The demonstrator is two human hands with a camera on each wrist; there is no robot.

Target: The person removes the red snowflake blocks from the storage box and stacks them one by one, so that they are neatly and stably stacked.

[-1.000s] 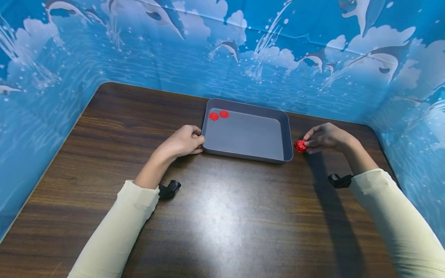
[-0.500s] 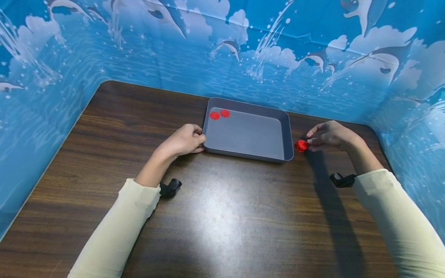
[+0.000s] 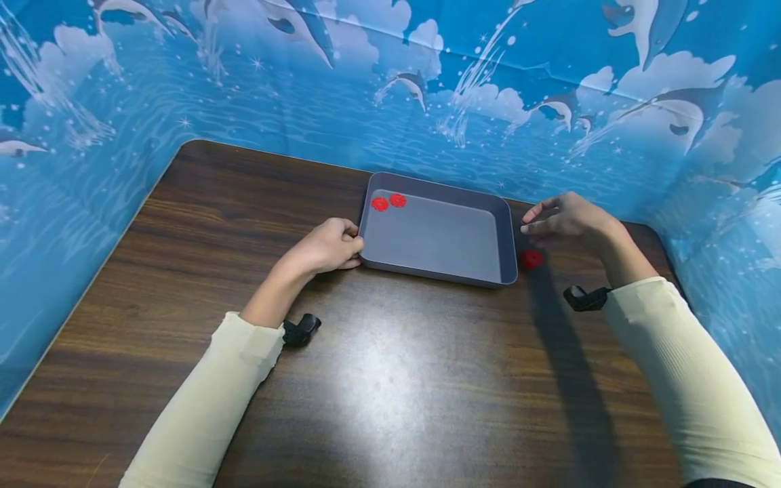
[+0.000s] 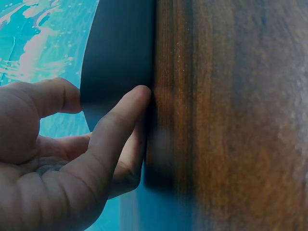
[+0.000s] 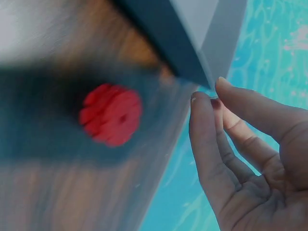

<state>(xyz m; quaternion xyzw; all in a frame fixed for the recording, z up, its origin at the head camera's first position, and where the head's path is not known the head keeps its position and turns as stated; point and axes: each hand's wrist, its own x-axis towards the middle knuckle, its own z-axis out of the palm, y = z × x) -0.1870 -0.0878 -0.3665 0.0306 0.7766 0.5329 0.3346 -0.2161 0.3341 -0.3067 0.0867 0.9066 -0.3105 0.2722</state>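
Note:
A dark grey baking tray (image 3: 439, 234) lies near the far edge of the table. My left hand (image 3: 326, 247) holds its near left corner; in the left wrist view, one fingertip is at the rim and another low against the outer wall (image 4: 118, 53). Two red flower-shaped discs (image 3: 388, 202) lie inside the tray, by its far left corner. Just right of the tray, on the wood, stands a small stack of similar red discs (image 3: 532, 259). My right hand (image 3: 570, 220) hovers behind and above that stack, apart from it. Its fingertips (image 5: 224, 85) are close together, with no disc visible between them.
The brown wood-grain table (image 3: 366, 379) carries a bright glare in front of the tray. A blue dolphin-print cloth (image 3: 342, 102) hangs close behind and along both sides. Black wrist cameras (image 3: 302, 330) are strapped below both hands.
My right hand has let go of the red stack and moved up and back from it, slightly left. The left hand stays at the tray's corner.

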